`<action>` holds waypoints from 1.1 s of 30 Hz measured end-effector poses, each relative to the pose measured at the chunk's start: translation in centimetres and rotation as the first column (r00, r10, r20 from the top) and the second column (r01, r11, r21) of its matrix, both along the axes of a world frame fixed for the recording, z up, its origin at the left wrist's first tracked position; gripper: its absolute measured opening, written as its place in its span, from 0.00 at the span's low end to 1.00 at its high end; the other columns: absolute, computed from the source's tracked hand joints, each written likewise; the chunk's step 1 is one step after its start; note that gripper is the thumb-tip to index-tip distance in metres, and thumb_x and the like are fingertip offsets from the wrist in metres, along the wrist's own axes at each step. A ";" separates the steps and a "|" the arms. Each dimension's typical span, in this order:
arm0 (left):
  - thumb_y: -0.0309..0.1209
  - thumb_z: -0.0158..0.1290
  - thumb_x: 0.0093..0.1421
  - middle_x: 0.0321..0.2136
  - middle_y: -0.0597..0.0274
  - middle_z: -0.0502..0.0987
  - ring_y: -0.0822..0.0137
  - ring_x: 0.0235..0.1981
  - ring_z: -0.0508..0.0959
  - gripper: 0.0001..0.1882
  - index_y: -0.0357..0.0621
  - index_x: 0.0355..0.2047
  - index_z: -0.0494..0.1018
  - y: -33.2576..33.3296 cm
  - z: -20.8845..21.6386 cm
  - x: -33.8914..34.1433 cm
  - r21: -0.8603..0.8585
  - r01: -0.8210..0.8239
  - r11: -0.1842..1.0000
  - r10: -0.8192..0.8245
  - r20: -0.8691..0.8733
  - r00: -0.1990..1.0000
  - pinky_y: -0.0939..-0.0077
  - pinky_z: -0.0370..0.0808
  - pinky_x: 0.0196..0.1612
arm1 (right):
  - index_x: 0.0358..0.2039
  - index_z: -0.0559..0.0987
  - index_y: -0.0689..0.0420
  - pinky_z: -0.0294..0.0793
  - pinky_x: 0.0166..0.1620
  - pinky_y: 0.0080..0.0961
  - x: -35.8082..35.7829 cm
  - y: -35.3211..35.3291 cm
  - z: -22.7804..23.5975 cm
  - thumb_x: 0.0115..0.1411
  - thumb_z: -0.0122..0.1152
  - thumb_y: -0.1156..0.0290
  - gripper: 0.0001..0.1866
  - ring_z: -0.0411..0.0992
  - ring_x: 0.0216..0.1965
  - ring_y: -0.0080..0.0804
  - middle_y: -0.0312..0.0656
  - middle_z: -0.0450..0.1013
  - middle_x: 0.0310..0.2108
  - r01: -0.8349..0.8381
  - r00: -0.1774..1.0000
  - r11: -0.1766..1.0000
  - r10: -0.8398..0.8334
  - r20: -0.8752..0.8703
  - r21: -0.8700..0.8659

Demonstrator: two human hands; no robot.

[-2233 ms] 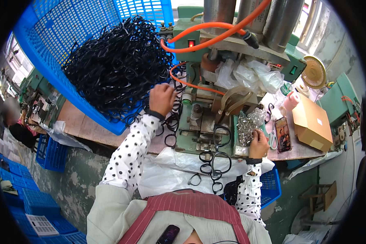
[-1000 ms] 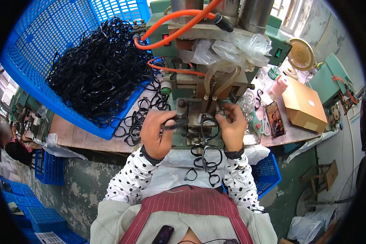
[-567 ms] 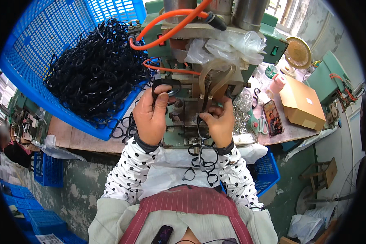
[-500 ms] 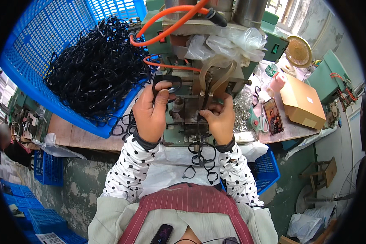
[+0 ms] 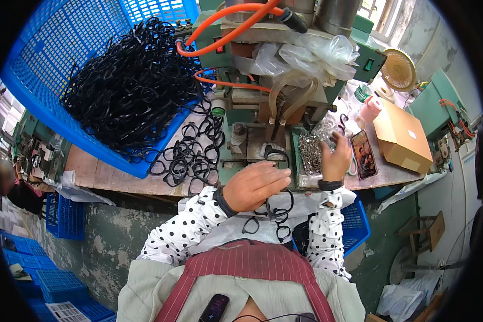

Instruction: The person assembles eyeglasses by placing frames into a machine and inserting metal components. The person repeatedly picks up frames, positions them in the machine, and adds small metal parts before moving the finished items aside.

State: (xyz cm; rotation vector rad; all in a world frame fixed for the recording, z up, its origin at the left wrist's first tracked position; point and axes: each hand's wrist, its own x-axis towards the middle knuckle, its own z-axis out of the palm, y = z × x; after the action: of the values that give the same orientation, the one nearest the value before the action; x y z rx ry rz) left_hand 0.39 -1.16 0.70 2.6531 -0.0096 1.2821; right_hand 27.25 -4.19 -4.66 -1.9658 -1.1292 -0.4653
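My left hand (image 5: 255,186) is in front of the green press, fingers together and closed around a black eyeglass frame (image 5: 285,208). One rim of that frame shows beyond the fingers, the other nearer me. The part under my palm is hidden. My right hand (image 5: 336,156) is off to the right, thumb and fingers apart, beside a heap of small metal parts (image 5: 310,154); I see nothing in it. More black frames (image 5: 250,225) lie on the white cloth over my lap. The press's metal fixture (image 5: 256,142) stands just beyond my left hand.
A large blue crate (image 5: 110,155) piled with black frames leans at the left. Loose frames (image 5: 194,155) cover the table beside the press. On the right are a phone (image 5: 364,154), a cardboard box (image 5: 405,134) and a pink spool (image 5: 371,108). Orange hoses (image 5: 228,27) loop overhead.
My left hand has come from the press's left side toward me and rightward, over the frame. My right hand has left the fixture and moved right to the metal parts, its fingers opening.
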 end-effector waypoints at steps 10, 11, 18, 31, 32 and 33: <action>0.18 0.53 0.53 0.50 0.53 0.75 0.56 0.47 0.77 0.22 0.40 0.50 0.72 0.2 -0.7 0.0 -0.038 0.017 0.999 -0.016 0.019 1.000 0.57 0.74 0.52 | 0.31 0.78 0.54 0.71 0.36 0.39 0.3 -2.4 -3.6 0.52 0.66 0.66 0.09 0.73 0.33 0.46 0.42 0.74 0.29 -0.099 0.995 0.959 0.090 -0.046 -0.265; 0.18 0.53 0.53 0.51 0.54 0.75 0.56 0.47 0.77 0.22 0.41 0.50 0.72 0.2 -0.7 0.0 -0.037 0.010 0.999 -0.009 0.026 1.000 0.57 0.74 0.52 | 0.28 0.78 0.54 0.71 0.36 0.40 0.8 -2.2 -3.9 0.52 0.66 0.67 0.07 0.73 0.32 0.46 0.42 0.73 0.28 -0.147 0.988 0.975 0.134 -0.081 -0.168; 0.35 0.56 0.57 0.55 0.62 0.71 0.62 0.54 0.71 0.22 0.47 0.52 0.71 -0.8 0.1 -2.2 0.106 -0.169 0.980 0.176 -0.067 0.982 0.58 0.65 0.58 | 0.33 0.81 0.58 0.72 0.39 0.30 0.8 -2.2 -4.3 0.56 0.63 0.72 0.05 0.75 0.34 0.38 0.44 0.78 0.30 -0.144 0.917 0.986 0.165 -0.363 0.086; 0.45 0.56 0.55 0.46 0.51 0.73 0.52 0.41 0.79 0.19 0.44 0.40 0.78 16.2 -9.2 -8.3 0.005 -0.999 0.040 0.663 -0.749 0.023 0.60 0.77 0.41 | 0.34 0.79 0.55 0.70 0.42 0.38 1.6 -1.9 -5.6 0.57 0.58 0.74 0.05 0.72 0.37 0.45 0.44 0.76 0.33 -0.157 0.985 0.987 0.154 -0.077 -0.038; 0.42 0.55 0.55 0.46 0.50 0.73 0.52 0.40 0.79 0.17 0.45 0.39 0.79 16.6 -9.3 -8.4 -0.012 -0.999 0.037 0.642 -0.766 0.033 0.59 0.77 0.41 | 0.33 0.78 0.56 0.69 0.42 0.39 1.5 -1.9 -5.5 0.57 0.57 0.74 0.04 0.71 0.37 0.46 0.44 0.74 0.32 -0.118 0.993 0.989 0.114 -0.040 -0.093; 0.40 0.55 0.54 0.47 0.50 0.73 0.52 0.40 0.79 0.15 0.46 0.38 0.79 17.2 -9.4 -8.6 -0.030 -0.999 0.034 0.621 -0.782 0.044 0.59 0.77 0.41 | 0.33 0.76 0.56 0.67 0.41 0.40 1.2 -1.7 -5.0 0.58 0.57 0.74 0.03 0.70 0.37 0.47 0.45 0.72 0.32 -0.075 0.997 0.986 0.076 0.000 -0.146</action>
State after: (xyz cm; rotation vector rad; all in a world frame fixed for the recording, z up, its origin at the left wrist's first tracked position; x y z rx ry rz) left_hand -8.17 15.99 -8.69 2.0614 2.1576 0.2170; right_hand 28.43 -5.88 -9.71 -2.0392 -1.2678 -0.3565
